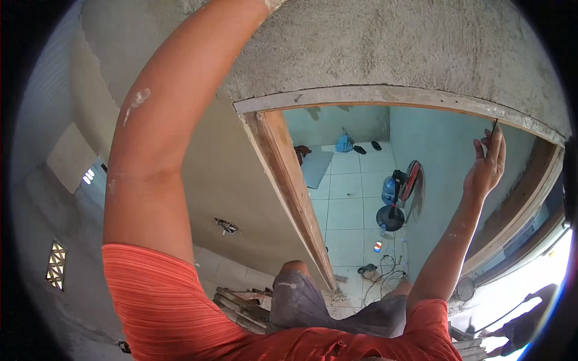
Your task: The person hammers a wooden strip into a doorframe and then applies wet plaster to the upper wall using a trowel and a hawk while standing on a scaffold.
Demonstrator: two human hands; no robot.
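Observation:
My right hand (490,159) is raised at the right end of the door frame's top beam (373,94). Its thumb and fingertips pinch a thin dark stick-like thing (495,125), too small to name surely, whose tip points up at the beam's lower edge. My left arm (153,129), with whitish smears on the skin, stretches up across the rough grey plastered wall (385,48). Past the wrist it leaves the picture at the top, so my left hand and anything in it are hidden.
Through the doorway are a standing fan (410,180), a blue water jug (389,190), a blue bag (344,143), dark slippers (360,150), a phone (377,246) and tangled cables (388,271) on white tiles. Wood pieces (241,307) lie lower left. Another person (530,325) shows lower right.

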